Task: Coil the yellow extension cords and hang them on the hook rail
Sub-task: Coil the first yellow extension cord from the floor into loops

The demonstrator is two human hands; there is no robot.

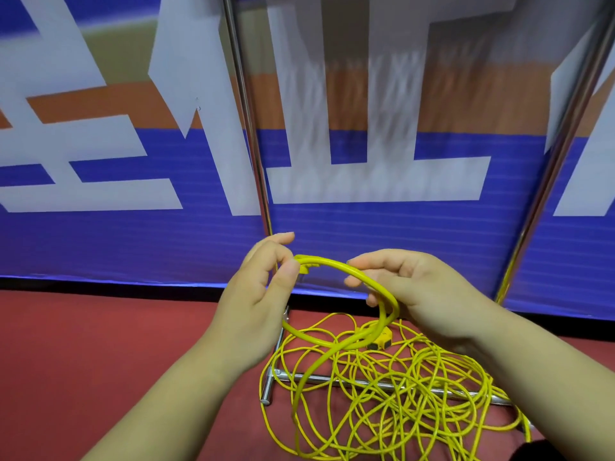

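Observation:
A yellow extension cord (336,262) arches between my two hands in one small loop. My left hand (263,287) pinches the cord's plug end between thumb and fingers. My right hand (409,287) curls round the loop's right side. From the loop the cord drops to a loose yellow tangle (399,394) on the red floor. A yellow socket block (382,339) lies at the back of the tangle. No hooks show in this view.
A metal stand has two upright poles (246,128) and a foot bar (349,382) lying under the tangle. Behind it hangs a blue, white and orange banner (133,161). Red floor (100,344) spreads to the left.

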